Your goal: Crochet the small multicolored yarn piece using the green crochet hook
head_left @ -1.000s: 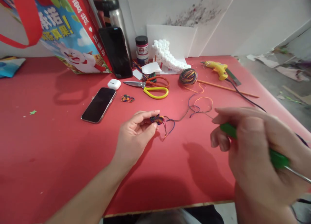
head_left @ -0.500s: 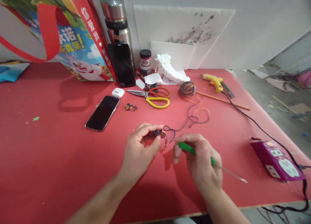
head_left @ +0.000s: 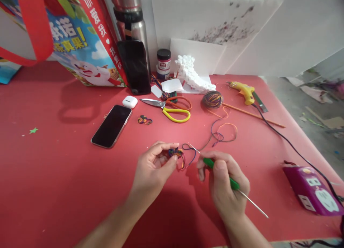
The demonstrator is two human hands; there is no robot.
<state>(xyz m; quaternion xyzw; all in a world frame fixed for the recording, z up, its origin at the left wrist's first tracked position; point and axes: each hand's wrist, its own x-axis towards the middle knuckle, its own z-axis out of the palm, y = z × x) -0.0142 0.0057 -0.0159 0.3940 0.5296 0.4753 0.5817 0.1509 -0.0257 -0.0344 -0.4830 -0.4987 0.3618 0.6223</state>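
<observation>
Between the thumb and fingers of my left hand (head_left: 153, 165) is a small crocheted piece (head_left: 175, 153) in dark multicoloured yarn. A loose strand of yarn (head_left: 194, 155) runs from it across the table to a yarn ball (head_left: 212, 99). My right hand (head_left: 227, 183) grips a crochet hook (head_left: 209, 162) by its green handle. The hook's thin metal tip points up and left, apart from the crocheted piece, close to the strand. Its other metal end sticks out below my hand. A second small crocheted bit (head_left: 144, 120) lies beyond my left hand.
Scissors (head_left: 176, 115), a phone (head_left: 111, 126) and a white earbud case (head_left: 130, 101) lie beyond my hands. A glue gun (head_left: 243, 92), an orange stick (head_left: 255, 115) and a purple power strip (head_left: 313, 190) with a black cable are on the right. A bag (head_left: 88, 58) and a steel flask (head_left: 134, 22) stand behind.
The crochet hook's tip has come away from the crocheted piece as my right hand moved right and slightly down. The piece stays in my left hand. The camera view has shifted slightly.
</observation>
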